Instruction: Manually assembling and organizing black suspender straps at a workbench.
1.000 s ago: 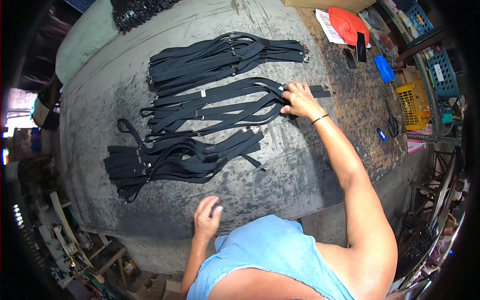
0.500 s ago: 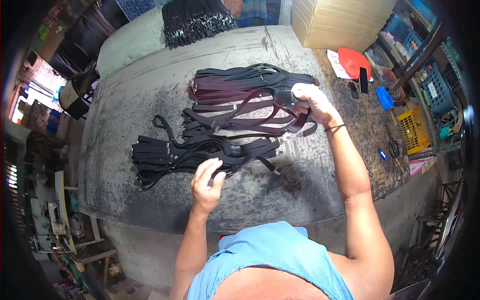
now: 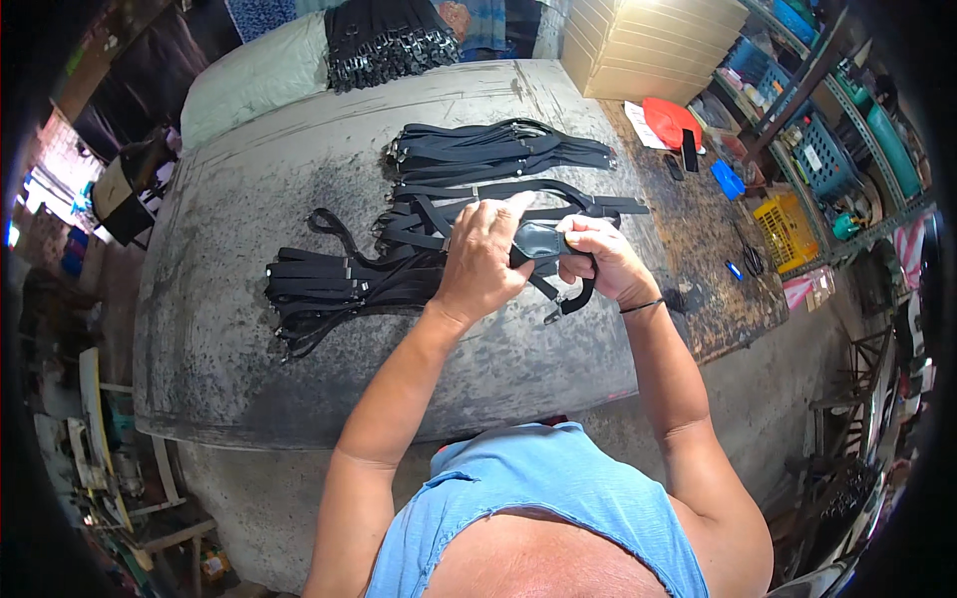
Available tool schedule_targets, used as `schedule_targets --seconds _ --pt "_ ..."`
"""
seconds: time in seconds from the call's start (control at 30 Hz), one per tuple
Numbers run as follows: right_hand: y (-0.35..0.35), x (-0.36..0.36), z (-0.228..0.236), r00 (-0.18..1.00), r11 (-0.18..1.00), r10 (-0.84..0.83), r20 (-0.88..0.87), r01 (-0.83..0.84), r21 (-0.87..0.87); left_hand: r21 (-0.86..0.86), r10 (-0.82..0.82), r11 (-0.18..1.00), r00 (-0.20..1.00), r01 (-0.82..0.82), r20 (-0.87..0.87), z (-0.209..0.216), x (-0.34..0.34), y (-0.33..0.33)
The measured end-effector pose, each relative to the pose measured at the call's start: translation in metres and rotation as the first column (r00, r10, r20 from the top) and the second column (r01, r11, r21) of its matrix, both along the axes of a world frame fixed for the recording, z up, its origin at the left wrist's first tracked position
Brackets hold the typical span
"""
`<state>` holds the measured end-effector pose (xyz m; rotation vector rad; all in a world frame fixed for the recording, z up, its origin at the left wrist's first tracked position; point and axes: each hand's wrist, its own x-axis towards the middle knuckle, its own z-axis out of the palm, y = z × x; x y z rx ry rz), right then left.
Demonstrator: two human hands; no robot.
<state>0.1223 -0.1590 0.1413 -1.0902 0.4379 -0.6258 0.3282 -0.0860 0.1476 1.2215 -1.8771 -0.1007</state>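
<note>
Both hands met above the middle of the grey, stained worktable (image 3: 249,199) and held one black strap piece (image 3: 543,242) between them, a flat leather-like patch with narrow straps hanging from it. The left hand (image 3: 483,261) lay over the patch's left end, its fingers pressed together and curled down onto it, the thumb hidden underneath. The right hand (image 3: 603,257) gripped the right end, fingers wrapped around the patch and one looped strap (image 3: 578,299) that dangled below the palm with a small metal clip at its tip. A thin dark band (image 3: 643,306) circled the right wrist. On the table lay three groups of black straps: one bundle (image 3: 498,149) at the far side, one (image 3: 439,214) in the middle just behind the hands, and one (image 3: 329,284) nearer the left edge, with a loose loop curling out of it. The single straps in each group were too tangled to count. Farther back sat one heap of dark buckled straps (image 3: 389,40) on a pale cushion (image 3: 254,80), and one stack of cardboard boxes (image 3: 648,45). To the right were one red lid-like object (image 3: 670,122), one blue object (image 3: 728,179), one yellow crate (image 3: 788,229) and one teal crate (image 3: 822,154).
</note>
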Motion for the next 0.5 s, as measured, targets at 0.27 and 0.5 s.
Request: schedule_targets --seconds 0.27,0.5 --pt "0.033 0.003 -0.007 0.984 0.994 -0.106 -0.145 0.106 -0.007 -0.025 -0.018 0.999 0.997 0.020 0.075 -0.009 0.016 0.018" --pt "0.064 0.013 0.041 0.931 0.966 -0.187 -0.313 0.116 -0.231 0.031 -0.055 0.998 0.996 0.053 0.071 -0.027 0.040 0.022"
